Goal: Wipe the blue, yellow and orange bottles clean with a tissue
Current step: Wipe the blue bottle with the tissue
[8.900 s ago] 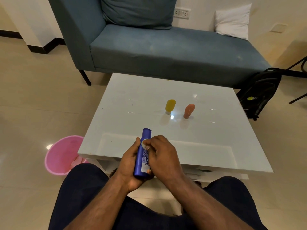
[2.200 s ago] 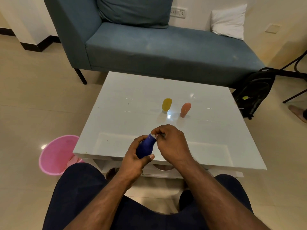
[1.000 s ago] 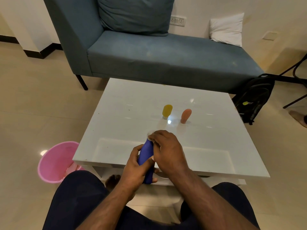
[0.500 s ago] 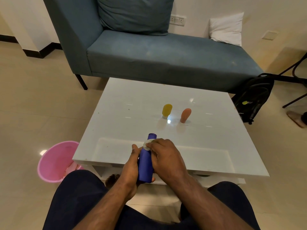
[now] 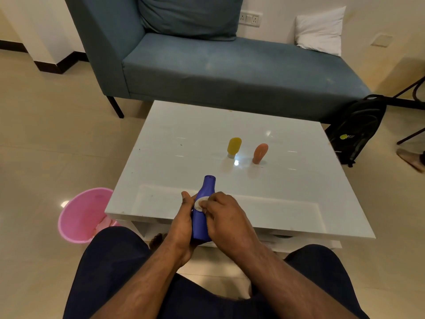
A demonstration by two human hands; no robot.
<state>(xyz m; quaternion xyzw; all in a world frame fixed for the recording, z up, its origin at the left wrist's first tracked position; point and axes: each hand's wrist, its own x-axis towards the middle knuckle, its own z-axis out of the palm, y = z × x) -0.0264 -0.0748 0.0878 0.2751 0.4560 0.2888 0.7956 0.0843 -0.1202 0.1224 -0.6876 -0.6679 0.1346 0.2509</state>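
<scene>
Wiping the first bottle; two not yet reached

Left hand [image 5: 181,223] wraps the lower body of the blue bottle [image 5: 203,203], fingers curled round it, holding it tilted away over the near edge of the white table [image 5: 184,143], neck pointing forward. Right hand [image 5: 224,215] pinches a small white tissue [image 5: 199,203] against the bottle's upper side, just below the shoulder; fingers bunched together on the wad.

Yellow bottle [image 5: 234,147] and orange bottle [image 5: 259,153] stand cap-down near the table's middle, just beside each other, well apart from both hands. Nothing touches them.

Judgement: the job sits in its first third. The blue bottle is mid-wipe, and whether its surface is clean cannot be told from here. The yellow and orange ones look left to do, each needing a pick-up, a rub-over and a set-down.

A pink bin [image 5: 80,215] stands on the floor at the left of the table, a likely place for the used tissue.
</scene>
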